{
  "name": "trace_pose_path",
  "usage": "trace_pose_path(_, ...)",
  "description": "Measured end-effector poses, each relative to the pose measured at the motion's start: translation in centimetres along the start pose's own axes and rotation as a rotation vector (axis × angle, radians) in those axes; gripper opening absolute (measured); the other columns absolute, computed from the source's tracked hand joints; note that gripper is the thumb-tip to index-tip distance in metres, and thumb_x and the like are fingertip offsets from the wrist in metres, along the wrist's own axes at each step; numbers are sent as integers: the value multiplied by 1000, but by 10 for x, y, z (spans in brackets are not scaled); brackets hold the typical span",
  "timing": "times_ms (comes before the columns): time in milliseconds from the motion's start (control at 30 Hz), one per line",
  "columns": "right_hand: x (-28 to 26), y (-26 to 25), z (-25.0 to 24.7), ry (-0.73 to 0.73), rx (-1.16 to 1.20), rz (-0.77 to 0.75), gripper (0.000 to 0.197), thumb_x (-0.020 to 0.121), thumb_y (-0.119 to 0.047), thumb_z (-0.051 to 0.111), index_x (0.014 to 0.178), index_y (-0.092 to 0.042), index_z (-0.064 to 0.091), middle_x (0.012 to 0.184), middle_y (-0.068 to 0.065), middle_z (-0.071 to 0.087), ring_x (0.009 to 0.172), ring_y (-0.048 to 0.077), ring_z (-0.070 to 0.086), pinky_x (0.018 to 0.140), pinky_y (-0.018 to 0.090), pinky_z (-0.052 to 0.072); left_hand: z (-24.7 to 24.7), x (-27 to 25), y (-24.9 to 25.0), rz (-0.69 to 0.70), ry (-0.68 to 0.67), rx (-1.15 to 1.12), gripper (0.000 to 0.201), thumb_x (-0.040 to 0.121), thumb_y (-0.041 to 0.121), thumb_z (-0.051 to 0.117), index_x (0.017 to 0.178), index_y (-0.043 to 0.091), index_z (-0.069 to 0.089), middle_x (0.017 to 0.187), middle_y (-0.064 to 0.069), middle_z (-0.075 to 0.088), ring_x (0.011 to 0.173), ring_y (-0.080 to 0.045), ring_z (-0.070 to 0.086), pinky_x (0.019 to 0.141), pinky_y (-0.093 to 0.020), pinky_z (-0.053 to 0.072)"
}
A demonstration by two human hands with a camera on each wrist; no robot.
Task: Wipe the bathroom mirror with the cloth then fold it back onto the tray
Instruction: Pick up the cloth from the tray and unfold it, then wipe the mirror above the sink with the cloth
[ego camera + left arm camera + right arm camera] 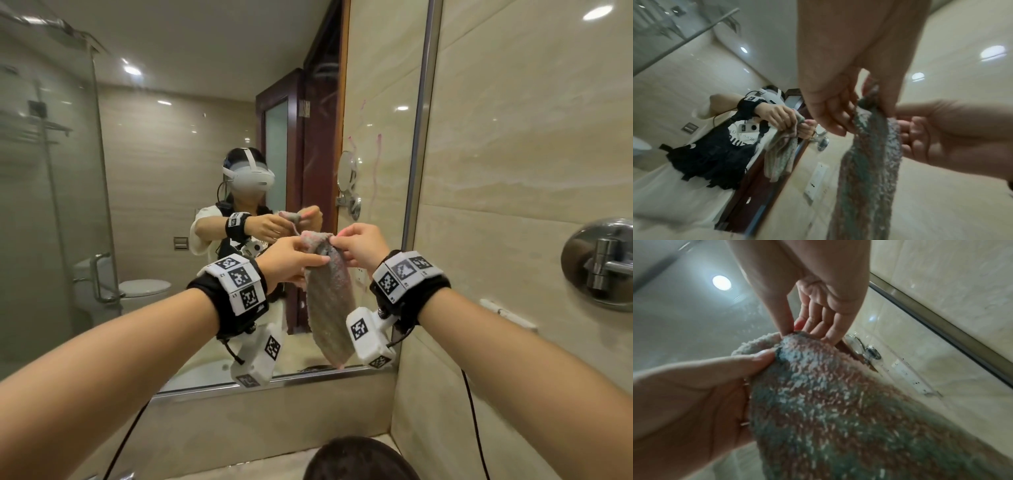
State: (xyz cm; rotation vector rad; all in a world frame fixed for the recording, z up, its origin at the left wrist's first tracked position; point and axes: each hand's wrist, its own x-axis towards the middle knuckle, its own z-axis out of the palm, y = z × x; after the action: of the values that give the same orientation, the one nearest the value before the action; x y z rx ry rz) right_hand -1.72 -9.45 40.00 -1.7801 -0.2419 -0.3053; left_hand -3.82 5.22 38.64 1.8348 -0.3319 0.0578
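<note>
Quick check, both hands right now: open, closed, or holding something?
Left hand: closed, pinching the top edge of the cloth.
Right hand: closed, pinching the same top edge from the other side; the cloth hangs down in front of the mirror.

The cloth (328,301) is held up in front of the mirror (205,144), between the left hand (291,261) on its left and the right hand (361,247) on its right; both are closed on its upper edge, and the rest hangs down below them. To the right of the mirror, a metal fitting (601,263) is mounted on the tiled wall (531,120). Below the mirror's lower edge, a ledge (267,459) is seen.
</note>
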Motion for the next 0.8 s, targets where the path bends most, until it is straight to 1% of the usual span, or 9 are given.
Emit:
trace_pose_path(100,0,10,4,150,-257,-121,28,79,-14,70,62,-23,49,70,0,56,72,21,55,70,34,48,4,5,6,-5,87,41,30,86,9,62,115,4,60,85,-5,65,74,-15,63,73,-32,56)
trace_pose_path(167,-7,19,3,259,-327,-252,19,81,-17,67,70,-21,52,80,0,58,76,17,53,67,24,44,5,8,14,-27,97,62,28,87,9,60,114,1,59,81,-7,62,69,-17,61,59,-27,56)
trace_pose_path(233,-19,27,5,224,-263,-376,4,85,-17,63,86,-18,59,85,-1,60,78,14,55,65,17,45,5,11,21,-46,120,81,29,88,13,60,113,0,59,81,-10,59,66,-18,59,54,-25,54)
trace_pose_path(333,-29,40,12,76,-284,-431,30,87,-25,62,116,-15,61,111,3,63,99,15,59,88,28,51,4,15,29,-77,130,79,22,90,16,56,110,6,60,75,-6,59,48,-10,61,41,-17,51)
trace_pose_path(400,-30,44,15,-1,-307,-412,50,86,-31,64,131,-14,51,130,3,56,117,16,53,99,27,43,3,17,32,-114,132,54,21,91,21,54,109,9,58,82,-7,62,56,-12,64,50,-21,56)
trace_pose_path(500,-28,47,17,-28,-243,-305,62,83,-29,67,139,-20,42,136,0,51,123,14,48,101,24,38,-3,22,30,-176,111,37,35,91,39,53,113,12,59,102,-7,66,88,-19,65,87,-37,53)
trace_pose_path(667,-12,55,21,145,-104,-232,37,86,-11,62,123,-16,61,112,1,69,100,17,63,94,35,51,-11,25,29,-132,24,202,38,88,49,51,106,17,61,97,3,65,101,-17,58,85,-35,42)
trace_pose_path(733,-4,54,19,132,16,-168,30,85,-6,62,115,-8,65,95,2,69,89,16,63,87,31,52,-16,30,27,-61,18,452,46,87,53,51,108,15,63,109,-5,64,109,-21,56,96,-40,43)
trace_pose_path(800,8,53,16,87,199,-7,22,86,-1,60,107,-4,66,80,4,64,74,18,60,72,30,54,-26,35,24,103,181,856,48,86,56,47,102,14,67,112,-10,63,109,-26,55,96,-41,44)
